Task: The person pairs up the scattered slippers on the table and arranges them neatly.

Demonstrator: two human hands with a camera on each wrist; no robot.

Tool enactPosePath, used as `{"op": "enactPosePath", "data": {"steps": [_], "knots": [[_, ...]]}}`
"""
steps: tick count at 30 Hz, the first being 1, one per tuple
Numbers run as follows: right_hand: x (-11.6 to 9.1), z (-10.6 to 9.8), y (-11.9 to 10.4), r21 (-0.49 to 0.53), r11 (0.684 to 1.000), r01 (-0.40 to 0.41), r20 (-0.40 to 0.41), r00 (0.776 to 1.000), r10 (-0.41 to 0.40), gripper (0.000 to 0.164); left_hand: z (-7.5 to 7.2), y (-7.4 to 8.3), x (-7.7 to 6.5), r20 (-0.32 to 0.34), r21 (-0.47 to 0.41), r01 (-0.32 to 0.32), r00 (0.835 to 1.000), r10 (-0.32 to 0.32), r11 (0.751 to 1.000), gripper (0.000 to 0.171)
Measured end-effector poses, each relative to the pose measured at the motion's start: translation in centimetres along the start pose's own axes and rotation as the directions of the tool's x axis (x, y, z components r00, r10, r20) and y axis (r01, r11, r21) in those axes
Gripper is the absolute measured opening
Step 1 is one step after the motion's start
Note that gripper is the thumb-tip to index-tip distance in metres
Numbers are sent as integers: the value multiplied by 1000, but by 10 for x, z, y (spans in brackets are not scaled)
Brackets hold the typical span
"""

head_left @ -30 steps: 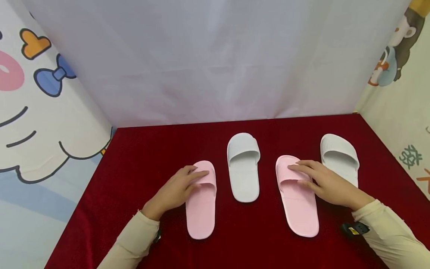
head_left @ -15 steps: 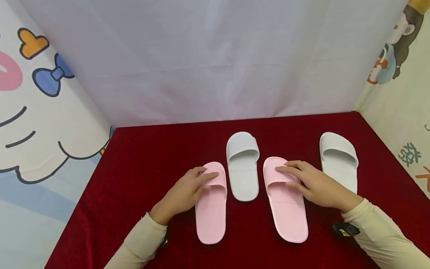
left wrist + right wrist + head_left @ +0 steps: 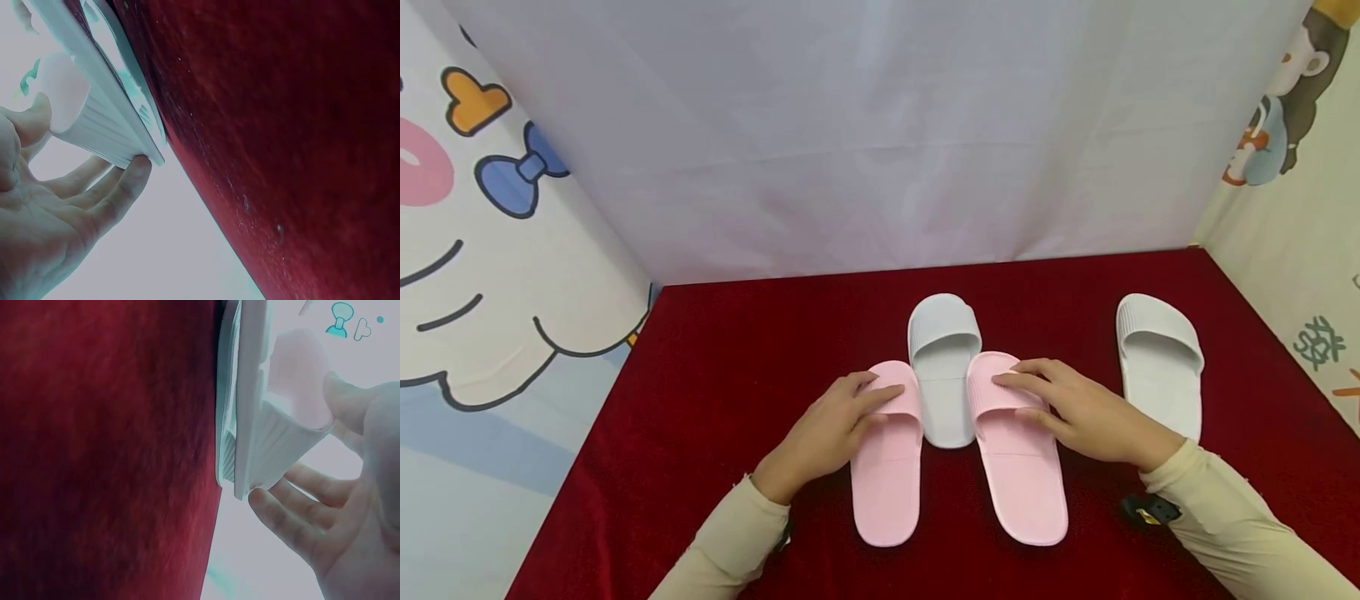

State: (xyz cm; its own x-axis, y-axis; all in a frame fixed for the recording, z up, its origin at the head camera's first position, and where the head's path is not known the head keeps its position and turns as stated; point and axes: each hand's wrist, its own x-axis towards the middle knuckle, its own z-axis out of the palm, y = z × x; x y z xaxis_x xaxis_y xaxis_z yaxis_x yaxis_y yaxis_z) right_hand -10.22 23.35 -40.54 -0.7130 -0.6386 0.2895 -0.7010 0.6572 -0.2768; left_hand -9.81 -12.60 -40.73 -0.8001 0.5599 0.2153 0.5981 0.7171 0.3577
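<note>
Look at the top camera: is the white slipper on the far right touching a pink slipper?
No. The white ribbed plastic slipper on the far right lies alone on the red velvet cloth, apart from the nearest pink ribbed plastic slipper.

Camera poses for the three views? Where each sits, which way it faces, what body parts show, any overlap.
Head: worn high, looks forward and down at the red cloth; shows both forearms, left hand on left pink slipper, right hand on right pink slipper.
Left wrist: low beside the cloth, faces the left slipper's ribbed strap; palm and fingers show.
Right wrist: the same, mirrored, toward the right slipper's strap; fingers show.
Shared: each wrist view repeats a head-view hand and slipper.
</note>
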Motion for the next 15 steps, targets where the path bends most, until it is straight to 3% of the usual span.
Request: {"op": "enactPosePath", "data": {"steps": [15], "knots": [[24,15,-17,35,999,29,32,999,-30,44,4,5,1,-14,13,-14,1000,14,1000,42]]}}
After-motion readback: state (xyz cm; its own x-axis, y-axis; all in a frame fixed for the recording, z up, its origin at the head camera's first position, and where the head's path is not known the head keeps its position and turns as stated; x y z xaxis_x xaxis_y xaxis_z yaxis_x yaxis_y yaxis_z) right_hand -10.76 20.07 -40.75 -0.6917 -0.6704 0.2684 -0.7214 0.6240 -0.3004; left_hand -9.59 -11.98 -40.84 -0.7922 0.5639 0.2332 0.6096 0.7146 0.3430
